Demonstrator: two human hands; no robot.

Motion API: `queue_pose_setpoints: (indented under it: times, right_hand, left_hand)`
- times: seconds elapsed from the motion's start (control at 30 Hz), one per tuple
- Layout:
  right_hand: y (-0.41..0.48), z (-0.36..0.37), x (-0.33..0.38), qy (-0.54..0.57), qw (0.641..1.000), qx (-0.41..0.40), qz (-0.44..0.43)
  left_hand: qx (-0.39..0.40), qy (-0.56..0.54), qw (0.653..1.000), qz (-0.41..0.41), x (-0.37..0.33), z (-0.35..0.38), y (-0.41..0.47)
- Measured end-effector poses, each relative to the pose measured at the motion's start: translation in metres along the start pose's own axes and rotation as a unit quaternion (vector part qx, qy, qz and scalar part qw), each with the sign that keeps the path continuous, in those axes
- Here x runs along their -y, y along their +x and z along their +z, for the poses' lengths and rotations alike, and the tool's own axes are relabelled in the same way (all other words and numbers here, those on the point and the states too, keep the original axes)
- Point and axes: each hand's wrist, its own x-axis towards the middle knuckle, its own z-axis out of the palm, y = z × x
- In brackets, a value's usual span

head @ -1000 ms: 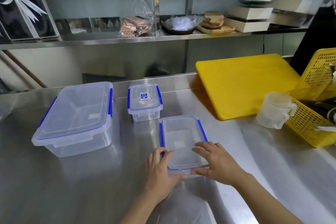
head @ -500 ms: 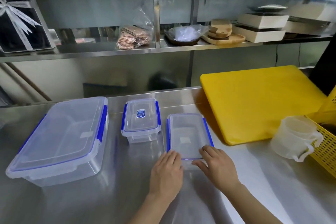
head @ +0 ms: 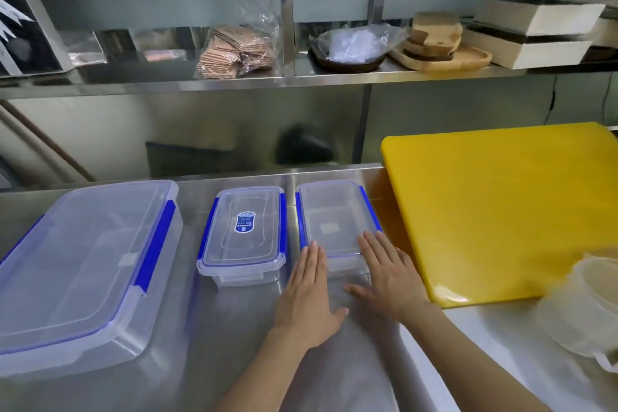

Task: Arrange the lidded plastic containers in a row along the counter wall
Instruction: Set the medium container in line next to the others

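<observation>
Three lidded boxes stand along the back of the steel counter point(head: 234, 361): a big box point(head: 83, 264) at about 9 o'clock from the hands, a middle box point(head: 244, 231) at 11 o'clock, and a right box point(head: 336, 221) dead ahead at 12 o'clock. Each has its long axis running from the person toward the wall. Both hands lie flat, fingers straight and together, gripping nothing. The left hand point(head: 306, 298) has its fingertips against the right box's near left corner; the right hand point(head: 389, 278) has its fingertips on the near right edge of the lid. Both are about equally near. The right box sits just beside the middle one, a thin gap between them, and its right side is close to, perhaps touching, the yellow board point(head: 501, 204) at 2 o'clock. Its far end looks near the wall point(head: 234, 140), roughly level with the middle box's, so I judge any push left to make is straight on toward 12 o'clock and slight. The big box reaches nearer the person than the other two.
</observation>
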Motion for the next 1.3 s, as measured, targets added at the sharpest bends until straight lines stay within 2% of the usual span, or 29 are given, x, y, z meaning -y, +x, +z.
queue_pose_setpoints:
  times: [0.2,0.4,0.47,0.53,0.7,0.8,0.87,0.93,1.03,1.1,1.2,1.3]
  right_hand:
    - [-0.005,-0.001,0.000,-0.050,0.998,-0.039,-0.010]
    - [-0.017,-0.020,-0.010,-0.036,0.998,-0.057,0.015]
    - [-0.014,-0.020,-0.012,-0.021,0.997,-0.070,0.016]
    - [0.013,-0.020,0.021,-0.022,0.998,-0.060,-0.009]
    - [0.020,-0.015,0.020,-0.051,0.994,-0.090,-0.026]
    - [0.021,-0.016,0.017,-0.052,0.994,-0.089,-0.018]
    - [0.017,-0.013,0.011,-0.046,0.995,-0.086,-0.013]
    - [0.012,-0.016,0.006,-0.043,0.994,-0.096,0.005]
    - [0.012,-0.028,0.012,0.017,0.991,-0.134,0.021]
    - [0.015,-0.034,0.032,0.079,0.984,-0.160,0.000]
    - [0.023,-0.031,0.068,0.166,0.976,-0.130,-0.051]
    - [0.032,-0.017,0.091,0.170,0.977,-0.081,-0.097]
  left_hand:
    - [-0.015,-0.043,0.999,0.002,-0.002,0.003,-0.006]
    - [-0.001,-0.051,0.999,0.015,-0.019,0.004,-0.002]
    - [0.012,-0.047,0.999,0.018,-0.019,0.000,0.005]
    - [-0.008,-0.045,0.999,-0.003,0.018,-0.014,0.009]
    - [0.030,-0.027,0.999,-0.010,0.020,-0.013,0.017]
    - [0.029,0.003,0.999,0.021,0.022,-0.017,0.025]
    - [0.019,0.038,0.998,0.050,0.020,-0.020,0.025]
    - [-0.032,0.026,0.998,0.047,0.023,-0.028,0.024]
    - [-0.178,-0.022,0.984,-0.004,0.047,-0.051,0.019]
    - [-0.237,-0.029,0.969,-0.059,0.075,-0.067,0.013]
    - [-0.200,-0.018,0.966,-0.160,0.111,-0.075,0.005]
    - [-0.130,-0.045,0.960,-0.244,0.125,-0.067,0.001]
